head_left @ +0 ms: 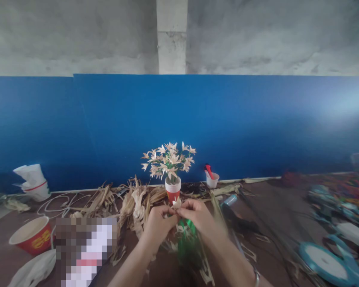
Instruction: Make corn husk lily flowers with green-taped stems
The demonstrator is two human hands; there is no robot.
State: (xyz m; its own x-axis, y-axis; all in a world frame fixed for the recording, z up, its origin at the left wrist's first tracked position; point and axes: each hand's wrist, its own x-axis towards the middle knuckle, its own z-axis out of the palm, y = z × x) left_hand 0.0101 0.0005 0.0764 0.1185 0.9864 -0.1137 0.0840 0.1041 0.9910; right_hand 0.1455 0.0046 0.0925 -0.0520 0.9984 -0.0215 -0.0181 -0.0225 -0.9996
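**Small husk flower pinched between both hands, mid-assembly**

Left hand and right hand meet at table centre; fingertips of both closed on a small pale flower, held just above the table and just in front of the red pot; a green strip hangs below the hands, looks like wrapping tape or stem, too blurred to confirm; judgement: step is binding or shaping the bloom, next move needs a steady pinch and fine finger work, petals look fragile.

Near left: red paper bowl, white plastic bag; near right: teal ribbon spool, dark cables across the table.

Mid: loose dried husks piled just beside the hands, clutter under the work.

Far: finished bouquet upright in the pot, small white cup holding a red tool, stacked white cups, blue wall panel.
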